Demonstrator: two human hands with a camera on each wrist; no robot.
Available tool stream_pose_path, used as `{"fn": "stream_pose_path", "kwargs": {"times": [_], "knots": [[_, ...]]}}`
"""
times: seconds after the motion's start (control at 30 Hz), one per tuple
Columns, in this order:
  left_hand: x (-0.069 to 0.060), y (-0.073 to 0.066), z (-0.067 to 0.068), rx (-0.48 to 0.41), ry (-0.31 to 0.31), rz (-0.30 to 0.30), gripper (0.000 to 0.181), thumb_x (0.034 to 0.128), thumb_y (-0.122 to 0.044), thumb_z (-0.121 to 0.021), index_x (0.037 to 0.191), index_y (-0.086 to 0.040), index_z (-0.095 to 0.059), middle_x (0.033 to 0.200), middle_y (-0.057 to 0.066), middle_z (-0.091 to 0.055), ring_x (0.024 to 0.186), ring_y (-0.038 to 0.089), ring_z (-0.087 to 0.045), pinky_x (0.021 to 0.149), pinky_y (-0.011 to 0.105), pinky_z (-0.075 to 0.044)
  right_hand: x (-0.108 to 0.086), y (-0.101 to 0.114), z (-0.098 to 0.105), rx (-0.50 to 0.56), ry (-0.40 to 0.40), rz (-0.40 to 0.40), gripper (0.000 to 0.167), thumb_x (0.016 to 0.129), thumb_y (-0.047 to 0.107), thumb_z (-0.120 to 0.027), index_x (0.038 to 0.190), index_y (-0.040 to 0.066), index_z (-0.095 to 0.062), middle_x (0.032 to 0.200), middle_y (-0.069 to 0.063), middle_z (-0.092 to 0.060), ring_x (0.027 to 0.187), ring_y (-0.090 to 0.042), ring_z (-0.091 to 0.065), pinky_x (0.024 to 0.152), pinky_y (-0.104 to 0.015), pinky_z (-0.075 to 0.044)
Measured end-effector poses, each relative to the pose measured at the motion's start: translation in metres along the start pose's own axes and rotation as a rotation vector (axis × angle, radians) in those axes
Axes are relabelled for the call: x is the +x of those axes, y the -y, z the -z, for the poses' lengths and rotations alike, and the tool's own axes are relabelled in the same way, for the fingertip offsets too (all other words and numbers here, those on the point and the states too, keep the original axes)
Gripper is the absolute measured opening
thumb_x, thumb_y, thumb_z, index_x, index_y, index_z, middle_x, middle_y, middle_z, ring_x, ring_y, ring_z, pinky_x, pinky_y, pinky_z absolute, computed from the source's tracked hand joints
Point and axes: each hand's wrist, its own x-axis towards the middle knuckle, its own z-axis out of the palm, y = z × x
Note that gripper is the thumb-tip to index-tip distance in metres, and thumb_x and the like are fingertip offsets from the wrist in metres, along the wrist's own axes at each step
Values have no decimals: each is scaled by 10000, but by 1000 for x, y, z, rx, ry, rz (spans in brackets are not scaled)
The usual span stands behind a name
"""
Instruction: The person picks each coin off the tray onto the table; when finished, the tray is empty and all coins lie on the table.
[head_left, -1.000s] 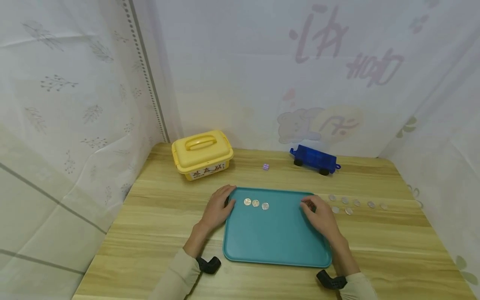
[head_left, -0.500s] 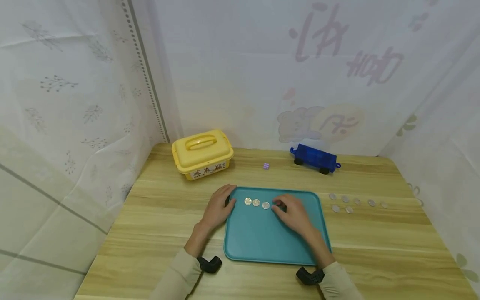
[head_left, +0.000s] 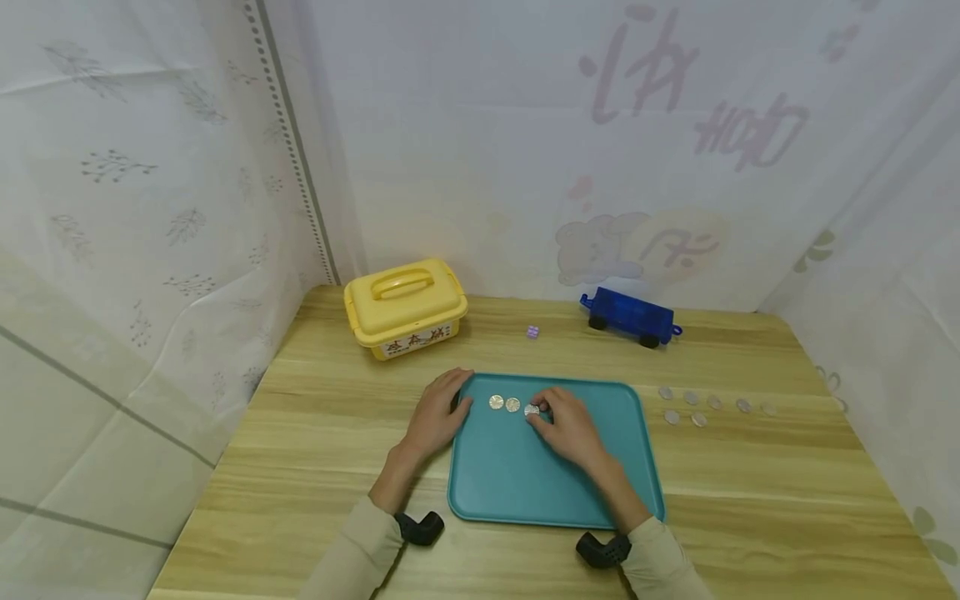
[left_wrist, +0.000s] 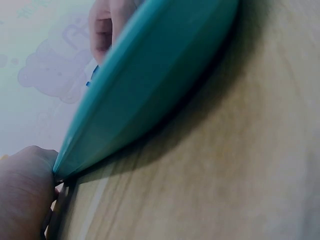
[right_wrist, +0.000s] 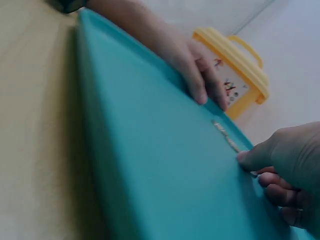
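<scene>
A teal tray (head_left: 551,487) lies on the table, two gold-looking coins (head_left: 497,402) side by side near its far left corner. My left hand (head_left: 435,417) holds the tray's left rim, thumb on the inner side and fingers over the edge, as the right wrist view shows. Over the tray, my right hand (head_left: 567,427) pinches a silvery coin (head_left: 532,410) between thumb and fingertips, just right of the gold-looking pair. Only a thin edge of that coin (right_wrist: 254,174) shows in the right wrist view. Whether a second coin is under the fingertips is hidden.
Several silvery coins (head_left: 691,397) lie in two rows on the table to the tray's right. Behind the tray stand a yellow lidded box (head_left: 405,308), a small purple cube (head_left: 532,332) and a blue wheeled toy wagon (head_left: 630,316). A curtain-like backdrop (head_left: 480,167) closes off the rear.
My right hand has moved left from the tray's right rim to the third coin in the row, and its fingertips have closed there. The left hand stays on the rim.
</scene>
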Motion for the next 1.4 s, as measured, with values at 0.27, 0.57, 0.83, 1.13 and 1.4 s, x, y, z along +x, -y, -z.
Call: {"fn": "stream_pose_path", "kwargs": {"times": [0.27,0.57,0.83,1.13,1.4], "knots": [[0,-1,1,-7,1,8,465,996,-174,-593,1447,-83,-519,1464,130,-536,1431,315,-419,1209,517,-300,1,-2,6,206,70,-92,111,911,164,-732,985,137,-654,830,22,-620,708,-105,-506,637,-242,-432],[-1,-2,0,1,10,8,466,999,-180,-593,1449,-88,-516,1465,129,-534,1427,319,-424,1204,514,-313,-7,-18,23,352,61,-112,100,916,153,-725,984,112,-663,818,-14,-654,658,-72,-497,589,-217,-428],[-1,0,0,7,-5,6,467,997,-186,-594,1448,-94,-520,1466,125,-534,1426,317,-426,1199,518,-319,-18,-51,60,286,14,-175,156,953,230,-690,1055,116,-661,874,-26,-653,719,-104,-510,621,-228,-439],[-1,-1,0,-1,10,21,472,1004,-195,-584,1460,-99,-508,1485,127,-516,1441,315,-406,1213,514,-297,-40,-97,108,188,-97,-294,264,987,274,-640,1116,44,-648,981,-109,-669,764,-65,-540,628,-197,-478],[0,1,1,-8,12,16,469,1003,-190,-585,1457,-99,-511,1483,127,-520,1441,312,-405,1217,516,-289,-69,-136,147,133,-116,-417,397,1021,355,-559,1205,5,-597,1022,-96,-657,763,2,-524,600,-191,-473]]}}
